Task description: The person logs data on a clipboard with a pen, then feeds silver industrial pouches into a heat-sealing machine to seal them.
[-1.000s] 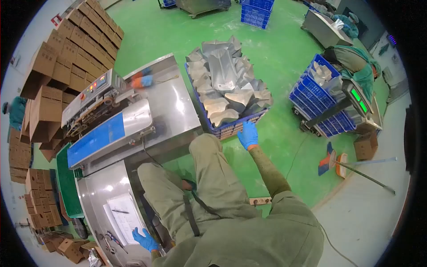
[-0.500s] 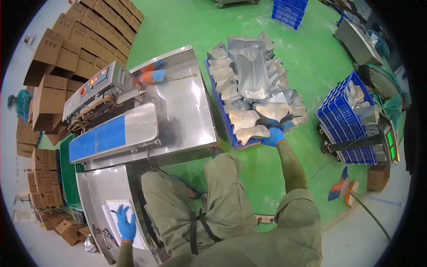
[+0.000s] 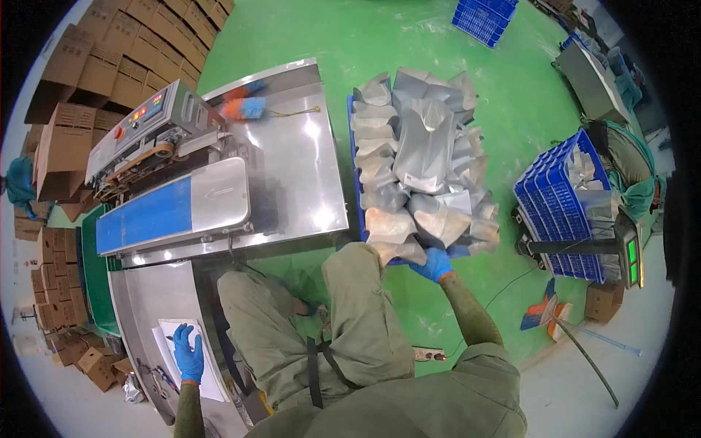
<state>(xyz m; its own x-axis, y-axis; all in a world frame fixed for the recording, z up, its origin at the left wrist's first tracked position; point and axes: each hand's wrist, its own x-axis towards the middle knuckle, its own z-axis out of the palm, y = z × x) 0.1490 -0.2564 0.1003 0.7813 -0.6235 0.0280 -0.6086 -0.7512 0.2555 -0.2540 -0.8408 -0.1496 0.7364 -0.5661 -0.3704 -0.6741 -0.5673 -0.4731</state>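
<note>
My left hand (image 3: 188, 355), in a blue glove, rests on white sheets of paper (image 3: 208, 372) with its fingers apart. A thin dark pen (image 3: 170, 338) shows beside its fingertips; no firm hold on it is visible. At the near side of a blue plastic crate (image 3: 358, 171), my right hand (image 3: 434, 264), also gloved, has its fingers wrapped on the edge, partly hidden. Several silver foil pouches (image 3: 431, 142) fill the crate. One with a white label (image 3: 420, 182) lies on top of the others.
A sealing machine with a blue belt (image 3: 150, 223) stands on a steel table (image 3: 299, 160) at left. A brush (image 3: 244, 109) lies there. Stacked cartons (image 3: 73, 62) are behind. At right, another blue crate (image 3: 562, 201) stands by a lit scale display (image 3: 633, 252).
The pouch-filled crate has shifted toward me, away from the steel table, and turned slightly, with my right hand at its edge. My left hand stays on the paper. The view has shifted.
</note>
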